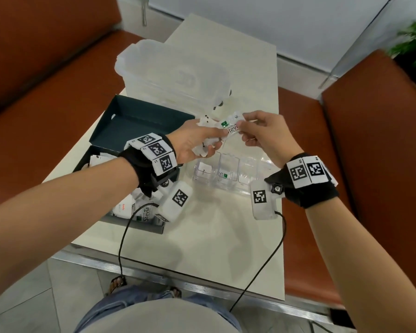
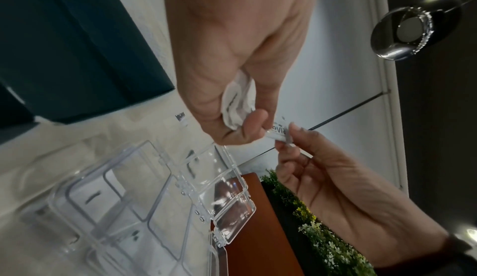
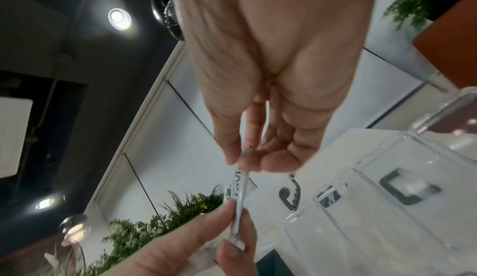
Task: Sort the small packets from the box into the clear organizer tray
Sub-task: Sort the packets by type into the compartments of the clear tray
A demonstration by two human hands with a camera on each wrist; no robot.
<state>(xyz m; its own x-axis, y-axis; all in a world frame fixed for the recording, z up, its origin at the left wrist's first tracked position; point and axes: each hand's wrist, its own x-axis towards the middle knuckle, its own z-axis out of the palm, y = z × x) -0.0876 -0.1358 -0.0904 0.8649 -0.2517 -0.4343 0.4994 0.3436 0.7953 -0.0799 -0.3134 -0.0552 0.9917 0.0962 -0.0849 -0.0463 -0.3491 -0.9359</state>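
Above the clear organizer tray point(image 1: 228, 186), both hands hold one white Stevia packet point(image 1: 230, 127). My right hand point(image 1: 244, 128) pinches its far end between thumb and fingertips. My left hand point(image 1: 215, 141) pinches the near end and also grips a bunch of other white packets point(image 1: 203, 150) in its palm. In the left wrist view the crumpled white packets point(image 2: 238, 99) sit in the left hand point(image 2: 258, 129), and the right hand point(image 2: 286, 136) meets it at the Stevia packet point(image 2: 280, 132). The right wrist view shows the right hand point(image 3: 242, 159) and left hand point(image 3: 234, 226) pinching the Stevia packet point(image 3: 241, 186) edge-on. The tray point(image 2: 154, 199) holds a few packets.
A dark teal box point(image 1: 101, 150) with its lid up stands at the left, with more packets point(image 1: 139, 207) in it. A large translucent lidded container point(image 1: 175, 75) stands behind the hands. Orange benches flank the pale table point(image 1: 214, 236). Wrist cables trail over the table's near edge.
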